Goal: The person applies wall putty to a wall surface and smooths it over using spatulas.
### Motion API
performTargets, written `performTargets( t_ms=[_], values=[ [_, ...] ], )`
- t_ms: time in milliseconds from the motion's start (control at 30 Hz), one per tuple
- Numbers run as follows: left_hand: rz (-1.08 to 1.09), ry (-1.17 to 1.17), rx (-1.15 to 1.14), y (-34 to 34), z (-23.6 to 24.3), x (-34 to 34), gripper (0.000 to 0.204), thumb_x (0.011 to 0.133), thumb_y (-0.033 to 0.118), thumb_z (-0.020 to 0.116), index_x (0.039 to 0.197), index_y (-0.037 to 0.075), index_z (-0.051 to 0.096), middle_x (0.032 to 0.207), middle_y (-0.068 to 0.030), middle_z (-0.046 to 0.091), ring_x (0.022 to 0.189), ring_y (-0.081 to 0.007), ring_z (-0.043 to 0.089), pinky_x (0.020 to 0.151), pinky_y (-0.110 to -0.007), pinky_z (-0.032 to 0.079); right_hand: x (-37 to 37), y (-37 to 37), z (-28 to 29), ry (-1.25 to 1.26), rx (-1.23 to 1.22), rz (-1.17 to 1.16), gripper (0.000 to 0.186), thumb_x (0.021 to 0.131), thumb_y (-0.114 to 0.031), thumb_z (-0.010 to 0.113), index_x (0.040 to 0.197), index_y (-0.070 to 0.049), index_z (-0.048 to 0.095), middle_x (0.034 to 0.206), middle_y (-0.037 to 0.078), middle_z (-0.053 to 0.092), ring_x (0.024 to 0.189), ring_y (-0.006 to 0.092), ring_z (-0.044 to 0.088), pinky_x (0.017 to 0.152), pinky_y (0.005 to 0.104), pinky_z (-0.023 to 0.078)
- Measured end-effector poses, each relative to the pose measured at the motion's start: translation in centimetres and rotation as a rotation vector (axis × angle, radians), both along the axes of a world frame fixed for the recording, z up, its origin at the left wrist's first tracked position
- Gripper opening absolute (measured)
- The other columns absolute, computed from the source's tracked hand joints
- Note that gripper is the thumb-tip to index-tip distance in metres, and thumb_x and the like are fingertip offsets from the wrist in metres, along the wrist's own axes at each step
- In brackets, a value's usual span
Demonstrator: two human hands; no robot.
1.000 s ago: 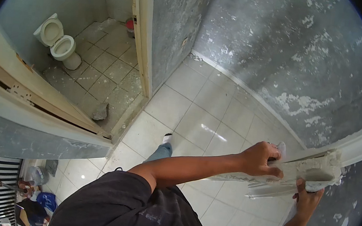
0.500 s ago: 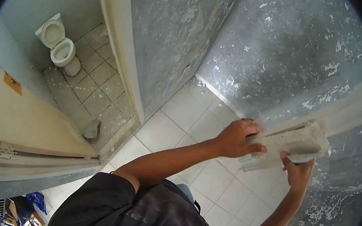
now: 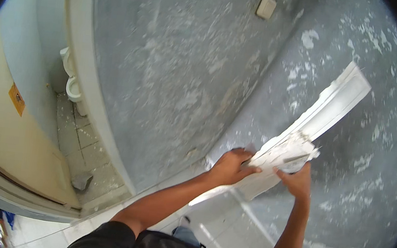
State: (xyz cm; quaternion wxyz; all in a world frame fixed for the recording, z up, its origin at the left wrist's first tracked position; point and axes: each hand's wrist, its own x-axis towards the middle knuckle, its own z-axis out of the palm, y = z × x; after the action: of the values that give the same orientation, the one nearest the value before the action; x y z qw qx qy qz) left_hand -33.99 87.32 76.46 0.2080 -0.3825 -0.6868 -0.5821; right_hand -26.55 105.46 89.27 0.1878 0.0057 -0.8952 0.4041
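Observation:
A long white cornice moulding slants up to the right in front of the grey wall, its middle thick with wet-looking, ragged plaster. My left hand is closed around the near part of its left edge, thumb on top. At the right side of the plastered middle, my right hand grips with its thumb on top and its fingers hidden underneath. Beside that thumb shows a small, flat grey surface; I cannot tell whether it is a tool blade or part of the moulding. The lower end reaches down past my left forearm.
Patchy grey walls meet in a corner ahead. A cream switch plate is high on the wall. At the left, a doorway with a cream door shows a white toilet and a grey lump on tiles.
The view has swung rightward and up. The moulding has turned steeper, its far end now rising up the wall. Both hands still grip it.

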Motion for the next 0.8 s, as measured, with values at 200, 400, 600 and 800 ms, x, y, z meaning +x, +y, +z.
performTargets(
  t_ms=[200, 400, 600, 800],
  values=[
    [0.097, -0.152, -0.076, 4.6, -2.6, -8.4, 0.048, 0.086, 0.043, 0.071, 0.099, -0.003, 0.068, 0.089, -0.0252, 0.065, 0.084, -0.041, 0.062, 0.076, -0.046, 0.049, -11.6, 5.9, -2.9, -0.099, -0.138, 0.206, 0.039, 0.068, -0.01, 0.085, 0.1, 0.005, 0.07, 0.096, 0.011, 0.073, 0.089, 0.0161, 0.068, 0.081, 0.0315, 0.053],
    [0.245, -0.209, -0.096, 9.2, -5.7, -16.2, 0.047, 0.089, 0.044, 0.07, 0.096, -0.003, 0.066, 0.076, -0.0194, 0.06, 0.065, -0.03, 0.055, 0.061, -0.041, 0.045, -21.3, 10.4, -4.7, -0.227, -0.103, 0.299, 0.037, 0.07, -0.014, 0.085, 0.1, 0.003, 0.072, 0.099, 0.011, 0.074, 0.091, 0.0175, 0.068, 0.083, 0.0326, 0.052],
    [0.311, -0.389, -0.202, 11.1, -4.9, -22.9, 0.057, 0.088, 0.054, 0.067, 0.089, -0.003, 0.063, 0.073, -0.0214, 0.059, 0.065, -0.0318, 0.057, 0.062, -0.042, 0.045, -30.2, 13.7, -6.4, -0.247, -0.105, 0.375, 0.037, 0.074, -0.028, 0.084, 0.094, 0.002, 0.073, 0.066, 0.005, 0.065, 0.046, 0.0105, 0.055, 0.042, 0.0298, 0.044],
    [0.346, -0.395, -0.226, 13.5, -6.3, -30.2, 0.06, 0.086, 0.061, 0.065, 0.087, 0.001, 0.064, 0.068, -0.0165, 0.057, 0.061, -0.0282, 0.051, 0.062, -0.043, 0.044, -36.3, 15.4, -6.5, -0.343, -0.129, 0.258, 0.043, 0.073, -0.035, 0.084, 0.091, 0.002, 0.07, 0.068, 0.005, 0.065, 0.047, 0.0124, 0.055, 0.043, 0.0286, 0.045]
  ],
)
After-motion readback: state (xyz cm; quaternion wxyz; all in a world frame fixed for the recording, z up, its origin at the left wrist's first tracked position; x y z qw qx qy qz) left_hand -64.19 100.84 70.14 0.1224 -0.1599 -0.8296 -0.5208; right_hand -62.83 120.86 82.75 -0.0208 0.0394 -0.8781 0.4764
